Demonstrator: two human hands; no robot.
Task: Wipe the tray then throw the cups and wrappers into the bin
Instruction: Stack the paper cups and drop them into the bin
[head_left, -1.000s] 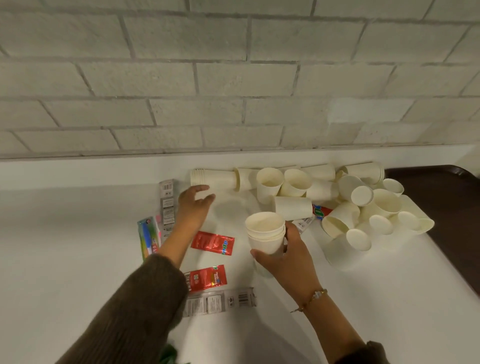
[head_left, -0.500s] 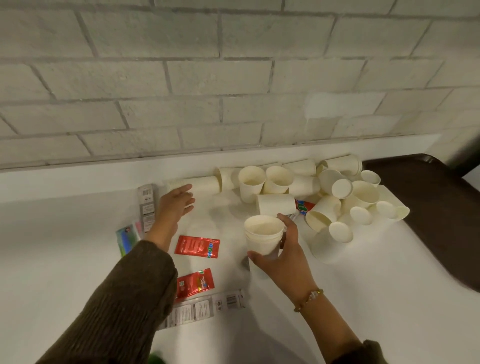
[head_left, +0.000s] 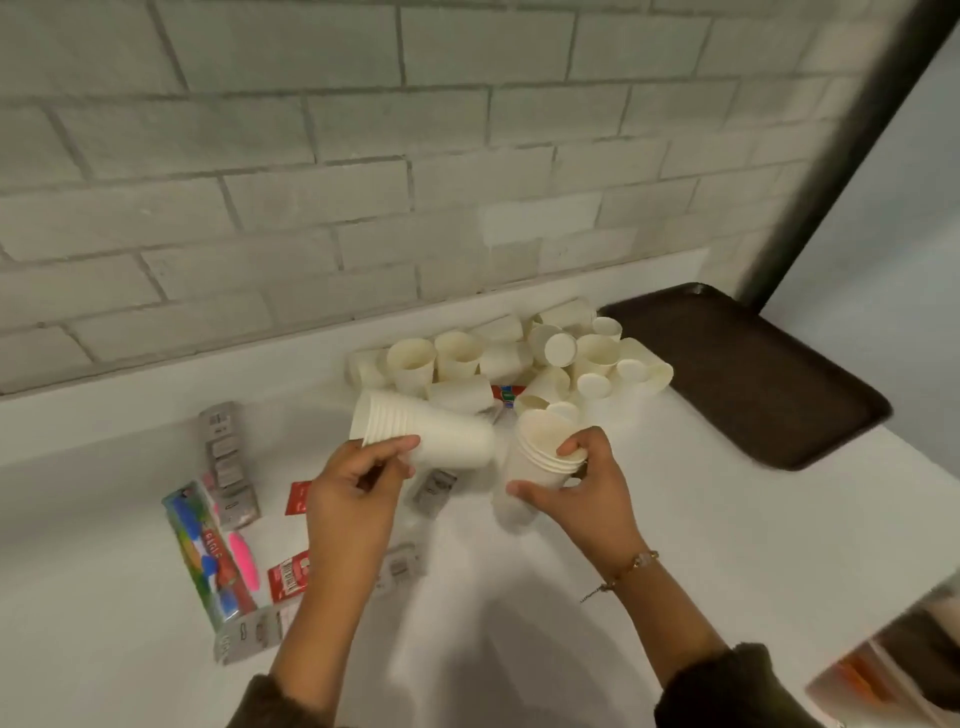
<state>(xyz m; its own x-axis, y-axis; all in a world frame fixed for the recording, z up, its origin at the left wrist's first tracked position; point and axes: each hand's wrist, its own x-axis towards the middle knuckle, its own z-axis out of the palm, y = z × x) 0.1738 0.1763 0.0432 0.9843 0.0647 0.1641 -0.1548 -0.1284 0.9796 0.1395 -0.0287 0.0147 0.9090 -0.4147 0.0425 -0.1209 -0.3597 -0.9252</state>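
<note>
Although its print is blurring past reading, colourful wrapper (head_left: 208, 551): is lying flat at the left of the counter (head_left: 675, 519), pink and blue; it is looking thin and slippery, probably best pinched at one end.
Grey wrappers (head_left: 226, 457): are lying just beside it, label blocks showing, no word legible.
Red sachets (head_left: 288, 577): are sitting near the left wrist; a barcode panel is showing, brand unreadable.
Left hand (head_left: 358, 499): is curling fingers and thumb round a sideways cup stack (head_left: 426, 434), gripping just past the rims, base pointing right.
Right hand (head_left: 582, 493): is gripping an upright cup stack (head_left: 540, 457), fingers over the rims, thumb lower on the wall.
Handling: the paper cups are looking light, thin-walled and easily crushed; nested, they are likely stiffening one another, so a gentle hold near the rolled rims is seeming safest.
Cup pile (head_left: 519, 358): is lying tumbled by the wall behind both hands, plain, no printing.
Tray (head_left: 743, 374): is resting dark at far right, just beside the pile.
Bin: is not showing.
</note>
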